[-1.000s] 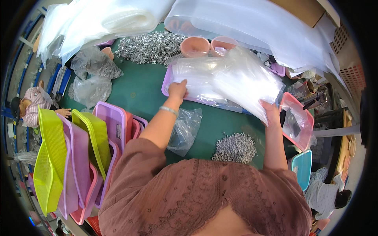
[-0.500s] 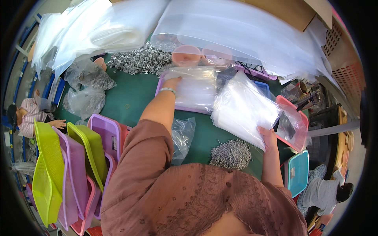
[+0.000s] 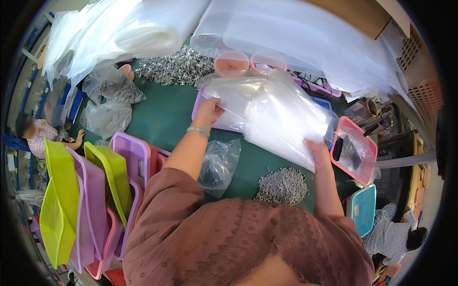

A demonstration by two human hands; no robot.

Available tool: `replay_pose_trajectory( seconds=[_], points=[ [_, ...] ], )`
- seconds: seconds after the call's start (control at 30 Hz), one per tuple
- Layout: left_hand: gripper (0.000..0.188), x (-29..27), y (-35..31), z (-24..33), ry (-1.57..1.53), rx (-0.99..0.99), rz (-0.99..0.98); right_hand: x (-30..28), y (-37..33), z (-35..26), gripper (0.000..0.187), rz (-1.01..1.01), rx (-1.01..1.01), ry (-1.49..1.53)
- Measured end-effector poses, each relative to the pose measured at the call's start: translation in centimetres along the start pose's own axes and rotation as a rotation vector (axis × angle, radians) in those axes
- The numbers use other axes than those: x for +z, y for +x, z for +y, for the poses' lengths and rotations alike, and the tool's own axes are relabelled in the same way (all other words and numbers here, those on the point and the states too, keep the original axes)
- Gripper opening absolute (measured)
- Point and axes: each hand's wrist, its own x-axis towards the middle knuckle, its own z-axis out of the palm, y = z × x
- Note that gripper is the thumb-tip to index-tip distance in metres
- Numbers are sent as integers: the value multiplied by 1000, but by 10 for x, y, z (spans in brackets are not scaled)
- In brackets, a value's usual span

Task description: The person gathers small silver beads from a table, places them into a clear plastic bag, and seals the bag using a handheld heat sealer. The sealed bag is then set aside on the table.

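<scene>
In my right hand [image 3: 318,152] is the lower right corner of a stack of clear plastic bags [image 3: 286,121]. The stack slants over the right part of a purple tray [image 3: 197,102]. More clear plastic bags [image 3: 234,89] lie in that tray. My left hand [image 3: 210,112] is at their near left edge, fingers curled in and closed on it. A single crumpled clear bag [image 3: 219,167] rests on the green table below my left forearm. Close to my right wrist is a heap of small grey metal parts [image 3: 282,186].
Purple and lime baskets [image 3: 107,176] crowd the left. Pink [image 3: 372,164] and teal baskets [image 3: 362,209] stand right. Behind are a metal-parts pile [image 3: 176,66], pink bowls [image 3: 232,64] and large plastic sheets [image 3: 305,28]. Other people [image 3: 40,138] sit left and right [image 3: 389,231].
My right hand has brought its stack of bags leftward, further over the purple tray. My left hand has drawn back toward me from on top of the tray's bags to their near edge.
</scene>
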Motion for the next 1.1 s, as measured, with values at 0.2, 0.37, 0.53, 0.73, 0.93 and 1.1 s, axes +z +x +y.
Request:
replay_pose_trajectory(
  seconds=[0.2,0.37,0.53,0.73,0.93,1.1],
  points=[
    [43,16,-83,-58,-309,79,-724,66,22,14,44,-177,183,110],
    [43,33,-133,-65,-295,363,-818,70,10,22,48,-258,183,92],
    [44,35,-163,-71,-412,204,-937,59,-6,19,49,-319,123,159],
    [50,-20,-80,-96,-446,-149,-422,1,-21,15,39,-22,-116,-98],
    [48,-15,-46,-75,-390,-258,20,-88,-54,1,45,115,-214,38],
    [46,-8,-39,-92,-304,-168,-28,-98,-91,0,54,146,-128,152]
  ],
)
